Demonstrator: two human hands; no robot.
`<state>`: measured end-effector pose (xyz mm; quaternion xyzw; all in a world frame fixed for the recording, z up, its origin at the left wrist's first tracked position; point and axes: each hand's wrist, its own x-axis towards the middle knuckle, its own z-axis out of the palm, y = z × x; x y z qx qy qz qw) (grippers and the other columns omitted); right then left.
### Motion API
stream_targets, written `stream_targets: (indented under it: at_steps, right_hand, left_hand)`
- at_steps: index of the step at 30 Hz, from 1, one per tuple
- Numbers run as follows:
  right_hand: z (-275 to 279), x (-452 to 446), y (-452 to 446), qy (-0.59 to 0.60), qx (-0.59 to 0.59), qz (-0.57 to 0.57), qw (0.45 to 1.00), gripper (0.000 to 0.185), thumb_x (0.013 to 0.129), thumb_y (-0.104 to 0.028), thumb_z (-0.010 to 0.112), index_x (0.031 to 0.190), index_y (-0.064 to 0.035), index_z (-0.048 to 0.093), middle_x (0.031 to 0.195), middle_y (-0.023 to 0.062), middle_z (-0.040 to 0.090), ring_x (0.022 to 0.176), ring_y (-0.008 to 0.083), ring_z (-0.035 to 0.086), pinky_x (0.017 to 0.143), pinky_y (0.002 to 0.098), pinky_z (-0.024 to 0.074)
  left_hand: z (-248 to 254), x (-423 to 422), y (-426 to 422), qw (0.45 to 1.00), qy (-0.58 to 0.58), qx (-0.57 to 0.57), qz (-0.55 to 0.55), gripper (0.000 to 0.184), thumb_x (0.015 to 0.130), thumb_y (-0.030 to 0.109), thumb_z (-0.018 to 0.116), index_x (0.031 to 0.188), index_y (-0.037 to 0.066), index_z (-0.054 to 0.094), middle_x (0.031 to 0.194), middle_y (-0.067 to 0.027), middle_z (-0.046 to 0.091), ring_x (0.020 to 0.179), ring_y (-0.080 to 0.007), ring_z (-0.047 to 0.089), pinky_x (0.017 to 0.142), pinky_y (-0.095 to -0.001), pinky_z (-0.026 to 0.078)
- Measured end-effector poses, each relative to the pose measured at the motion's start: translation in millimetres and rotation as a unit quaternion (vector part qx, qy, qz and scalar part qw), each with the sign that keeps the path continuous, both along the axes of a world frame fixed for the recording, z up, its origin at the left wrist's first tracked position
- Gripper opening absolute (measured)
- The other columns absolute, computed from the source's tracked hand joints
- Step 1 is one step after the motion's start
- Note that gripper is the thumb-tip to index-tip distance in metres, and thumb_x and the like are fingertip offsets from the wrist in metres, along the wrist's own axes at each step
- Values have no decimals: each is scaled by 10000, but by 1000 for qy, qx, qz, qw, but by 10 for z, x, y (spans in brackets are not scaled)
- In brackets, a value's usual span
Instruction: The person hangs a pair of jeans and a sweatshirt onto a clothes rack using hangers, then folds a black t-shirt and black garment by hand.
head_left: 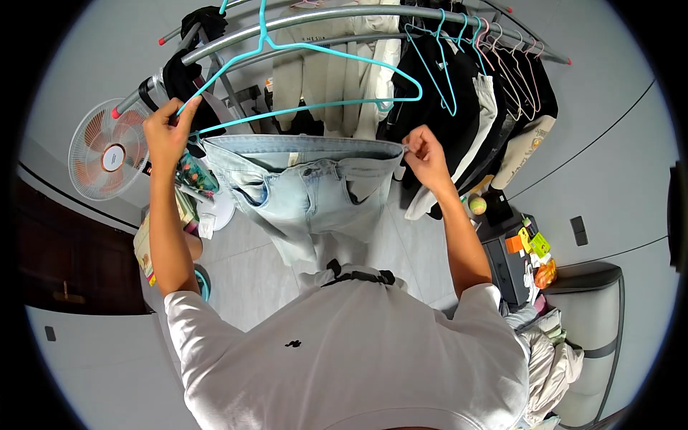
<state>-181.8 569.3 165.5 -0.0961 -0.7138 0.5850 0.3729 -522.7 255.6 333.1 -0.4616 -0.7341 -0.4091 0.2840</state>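
Light blue jeans [308,175] hang by the waistband below a turquoise hanger [322,105], with the waist spread wide. At the hanger's left end, my left hand [169,129] is closed on the hanger, close to the left corner of the waistband. My right hand [428,158] pinches the right corner of the waistband between thumb and fingers, a little below the hanger's right end. The hanger's hook reaches up past the grey metal rail [315,19]; whether it rests on the rail is unclear.
Clothes on hangers [437,93] line the rack behind and to the right. A fan [112,158] stands at the left. On the right are a dark cabinet [504,269] with small items and a grey chair [591,308] beside piled clothes [552,365].
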Motion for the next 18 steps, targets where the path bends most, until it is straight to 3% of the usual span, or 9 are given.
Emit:
stream_targets:
  at_steps: [2, 6, 9, 12, 13, 16, 18]
  right_hand:
    - [79, -50, -77, 43, 48, -81, 995, 313, 729, 191, 523, 889, -68, 449, 780, -46, 439, 702, 27, 417, 706, 194, 405]
    - [220, -114, -223, 51, 24, -130, 990, 312, 749, 187, 570, 931, -57, 500, 752, -61, 406, 667, 15, 360, 658, 158, 357]
    - [183, -159, -176, 96, 29, -147, 984, 271, 783, 163, 596, 935, -49, 524, 754, -57, 453, 645, 7, 389, 623, 152, 339]
    - [257, -228, -153, 130, -22, -182, 974, 225, 820, 146, 601, 932, -39, 538, 759, -54, 501, 647, 0, 437, 594, 154, 334]
    - [339, -296, -195, 187, -57, -192, 962, 139, 863, 87, 628, 913, -28, 569, 713, -49, 541, 622, 5, 460, 554, 159, 318]
    - [409, -308, -213, 183, -176, -183, 950, 97, 886, 24, 652, 835, -32, 592, 651, -47, 549, 587, 17, 466, 546, 173, 361]
    - [498, -337, -290, 165, -190, -167, 953, 76, 899, -32, 669, 828, -8, 656, 650, -21, 594, 586, 43, 505, 565, 198, 412]
  left_hand:
    - [-20, 29, -3, 1000, 11, -2, 4, 398, 890, 252, 757, 665, -5, 553, 572, 48, 355, 560, -48, 294, 483, -269, 196]
    - [-25, 39, -44, 999, 31, 9, 11, 399, 887, 247, 761, 661, -6, 551, 565, 46, 372, 551, -47, 300, 480, -262, 204]
    - [-32, -23, -90, 999, 19, 34, 5, 399, 889, 236, 759, 654, -5, 545, 563, 48, 382, 546, -43, 304, 479, -259, 207]
    - [-12, 8, -129, 999, 7, 41, 0, 391, 892, 225, 756, 652, -3, 547, 562, 52, 388, 544, -39, 308, 478, -257, 210]
    - [3, 24, -142, 999, 4, 39, -1, 387, 893, 222, 754, 652, -3, 550, 562, 54, 390, 544, -37, 310, 478, -257, 212]
    - [16, 64, -155, 998, 44, 47, -5, 374, 849, 233, 791, 660, -12, 582, 523, 17, 385, 510, -56, 310, 458, -268, 217]
    - [39, 106, -173, 996, 80, 36, -3, 371, 839, 229, 797, 656, -10, 580, 522, 1, 391, 502, -63, 314, 456, -269, 227]
